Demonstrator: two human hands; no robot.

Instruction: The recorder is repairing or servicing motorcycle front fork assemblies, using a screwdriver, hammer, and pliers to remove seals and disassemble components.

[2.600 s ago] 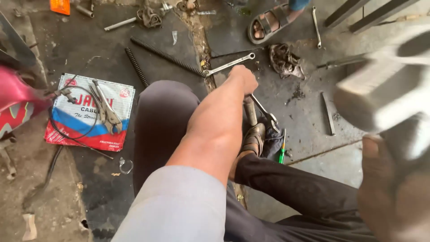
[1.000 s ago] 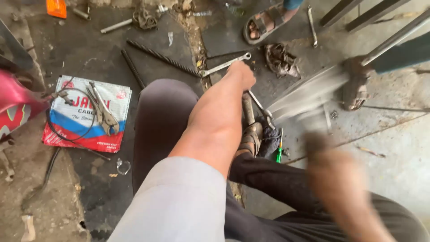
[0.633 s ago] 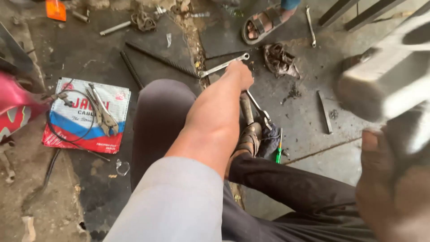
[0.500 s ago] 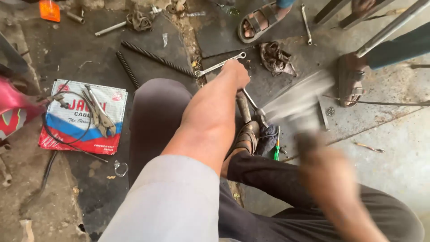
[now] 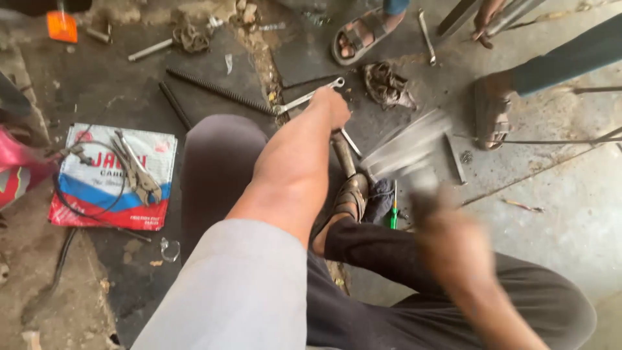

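fingers of the left hand [image 5: 332, 109] clamp a metal rod [image 5: 343, 152] against the floor [image 5: 551, 207]; right hand [image 5: 447, 240], blurred, grips a hammer [image 5: 405, 146] beside it

The floor [image 5: 570, 214] is grey, and darker, almost black, in the upper left of the frame. A flat bag [image 5: 113, 178] at the left has red, white and blue bands, and a black wire [image 5: 91, 210] loops over it. At the far left edge sits something pink and red [image 5: 16, 172]. A small orange thing [image 5: 62, 26] shows in the top left corner. Near the middle lies a screwdriver [image 5: 392, 214] with a bright green handle. The sleeve [image 5: 240, 291] at the bottom is light grey, and the trousers [image 5: 389, 285] are black. The wrench [image 5: 308, 98] above the middle is shiny silver.
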